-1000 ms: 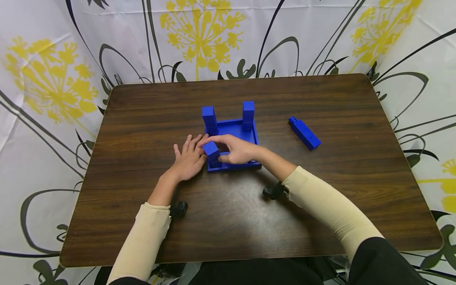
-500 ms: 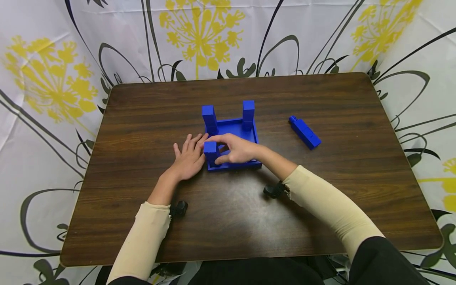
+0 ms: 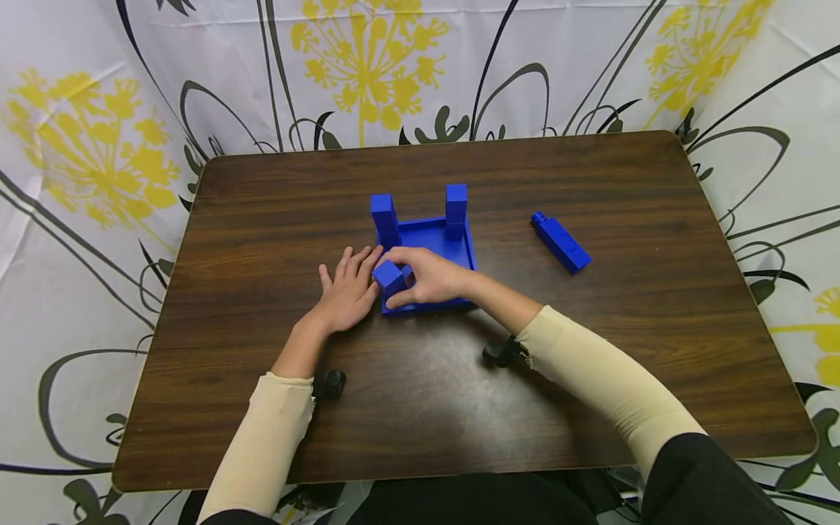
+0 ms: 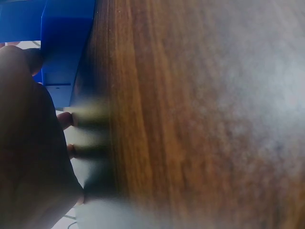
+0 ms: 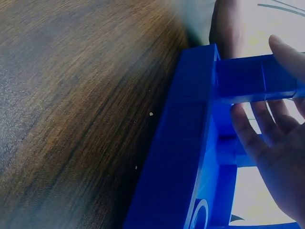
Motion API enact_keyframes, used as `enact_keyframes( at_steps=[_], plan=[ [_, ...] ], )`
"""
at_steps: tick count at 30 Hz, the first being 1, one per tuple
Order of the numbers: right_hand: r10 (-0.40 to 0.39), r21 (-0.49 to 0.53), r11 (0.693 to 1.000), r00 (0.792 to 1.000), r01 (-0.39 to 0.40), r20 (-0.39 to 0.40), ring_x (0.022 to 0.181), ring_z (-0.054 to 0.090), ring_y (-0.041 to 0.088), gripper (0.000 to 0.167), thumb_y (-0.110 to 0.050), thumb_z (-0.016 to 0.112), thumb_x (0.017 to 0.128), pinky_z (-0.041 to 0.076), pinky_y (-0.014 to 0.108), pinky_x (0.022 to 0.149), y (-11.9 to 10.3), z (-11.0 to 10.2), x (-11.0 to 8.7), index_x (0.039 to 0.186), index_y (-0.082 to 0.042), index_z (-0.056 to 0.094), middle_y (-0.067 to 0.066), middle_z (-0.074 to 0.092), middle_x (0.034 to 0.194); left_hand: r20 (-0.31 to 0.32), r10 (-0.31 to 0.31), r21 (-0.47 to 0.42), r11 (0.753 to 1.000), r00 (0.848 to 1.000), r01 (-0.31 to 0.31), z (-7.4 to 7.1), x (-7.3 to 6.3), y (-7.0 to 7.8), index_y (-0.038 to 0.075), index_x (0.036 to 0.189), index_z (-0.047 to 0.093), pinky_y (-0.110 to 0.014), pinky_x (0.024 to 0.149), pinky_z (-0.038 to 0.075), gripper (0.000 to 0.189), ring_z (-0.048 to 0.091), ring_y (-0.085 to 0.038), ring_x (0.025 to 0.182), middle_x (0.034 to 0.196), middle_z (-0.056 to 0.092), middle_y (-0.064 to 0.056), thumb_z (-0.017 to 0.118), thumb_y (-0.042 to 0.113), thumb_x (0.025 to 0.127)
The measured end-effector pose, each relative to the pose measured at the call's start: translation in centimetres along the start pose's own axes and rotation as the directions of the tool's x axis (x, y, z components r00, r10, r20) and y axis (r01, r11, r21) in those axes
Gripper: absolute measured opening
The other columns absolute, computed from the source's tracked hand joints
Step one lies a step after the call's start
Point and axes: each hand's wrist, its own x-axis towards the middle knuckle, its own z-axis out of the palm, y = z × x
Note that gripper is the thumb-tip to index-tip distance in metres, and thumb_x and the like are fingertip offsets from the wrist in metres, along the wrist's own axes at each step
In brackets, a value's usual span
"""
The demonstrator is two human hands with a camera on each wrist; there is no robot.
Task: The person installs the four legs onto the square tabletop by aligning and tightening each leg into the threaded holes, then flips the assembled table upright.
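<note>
blue all over, a shallow base (image 3: 426, 233) sits on the dark wood-grain desk (image 3: 420, 408), with a far-left post (image 3: 385, 219) and a far-right post (image 3: 456, 210) upright at its corners. the near-left post (image 3: 391, 278) stands in its corner, turned askew to the rim; the right hand (image 3: 433, 277) curls thumb and fingers round it, how tightly i cannot tell. the left hand (image 3: 346, 299) lies spread, fingers straight, beside the base's left edge.

the step in hand looks like screwing that post down, so the next move probably calls for another turn, with the base kept from swinging. a loose post (image 3: 562, 244) lies well apart on the right; the ring socket (image 5: 201, 214) carries no post, so that fitting seems undone.
</note>
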Motion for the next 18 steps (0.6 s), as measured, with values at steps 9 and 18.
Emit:
enact_keyframes(
  at_steps=[9, 18],
  plan=[
    [-0.086, 0.182, 0.981, 0.993, 0.069, 0.086, 0.137, 0.038, 0.019, 0.061, 0.010, 0.063, 0.082, 0.037, 0.037, 0.107, 0.36, -0.49, 0.03, 0.140, -0.003, 0.049, 0.010, 0.045, 0.146, -0.007, 0.004, -0.001, 1.000, 1.000, -0.004, -0.02, -0.21, 0.07, 0.031, 0.159, 0.000, -0.071, 0.102, -0.015, 0.060, -0.013, -0.036, 0.147, 0.163, 0.006, -0.009, 0.023, 0.046, 0.106],
    [-0.140, 0.209, 0.971, 0.982, 0.112, 0.124, 0.137, 0.040, 0.015, 0.069, 0.018, 0.051, 0.082, 0.036, 0.034, 0.108, 0.14, -0.88, -0.08, 0.147, -0.002, 0.042, 0.013, 0.043, 0.149, -0.003, 0.002, 0.018, 1.000, 1.000, -0.002, -0.12, -0.11, 0.10, 0.029, 0.159, 0.001, -0.071, 0.102, -0.015, 0.059, -0.014, -0.034, 0.147, 0.164, 0.004, -0.006, 0.021, 0.046, 0.106]
  ],
)
